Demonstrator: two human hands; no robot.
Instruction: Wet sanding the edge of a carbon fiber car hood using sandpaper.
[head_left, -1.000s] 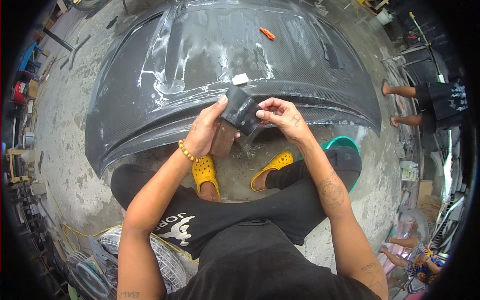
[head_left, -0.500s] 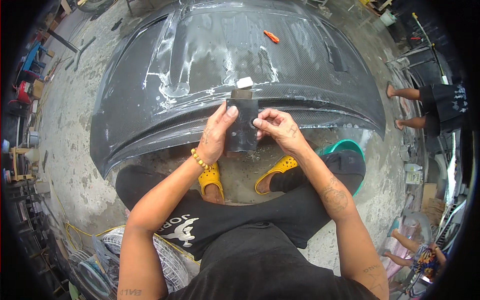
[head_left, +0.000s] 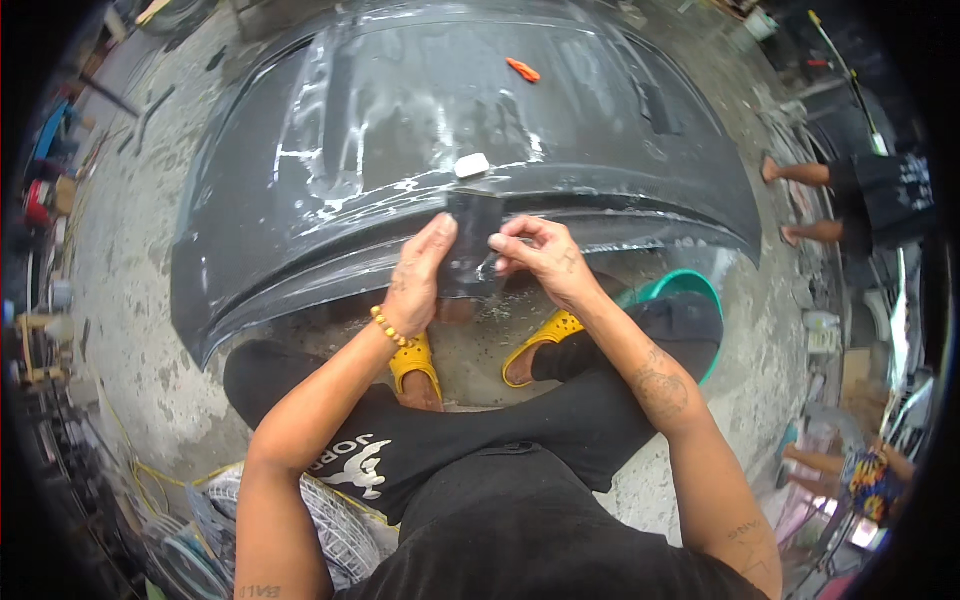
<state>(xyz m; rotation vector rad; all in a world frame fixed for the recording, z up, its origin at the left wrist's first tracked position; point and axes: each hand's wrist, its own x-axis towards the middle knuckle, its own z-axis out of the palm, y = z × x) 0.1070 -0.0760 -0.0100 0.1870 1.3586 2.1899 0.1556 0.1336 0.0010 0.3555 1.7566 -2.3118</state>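
A black sheet that looks like wet sandpaper [head_left: 474,235] is held upright in front of me, just over the near edge of a dark, woven-pattern car hood [head_left: 430,90]. My left hand [head_left: 418,275] grips the sheet's left edge, thumb on top. On the opposite edge, my right hand [head_left: 545,258] pinches it between thumb and bent fingers. Whatever lies behind the sheet is hidden. Beyond its top edge, a small white block [head_left: 471,165] rests on the hood. Whitish wet streaks mark the hood's surface.
A small orange object [head_left: 522,70] lies farther up the hood. Beside my right knee is a green tub [head_left: 708,292]. A white-ribbed round fan-like cage [head_left: 335,520] stands at lower left. Two other people are at the right, one in dark clothing [head_left: 890,205].
A brown block that stuck out above the sheet no longer shows. My left thumb has shifted from the sheet's face to its left edge. The whole view has shifted slightly.
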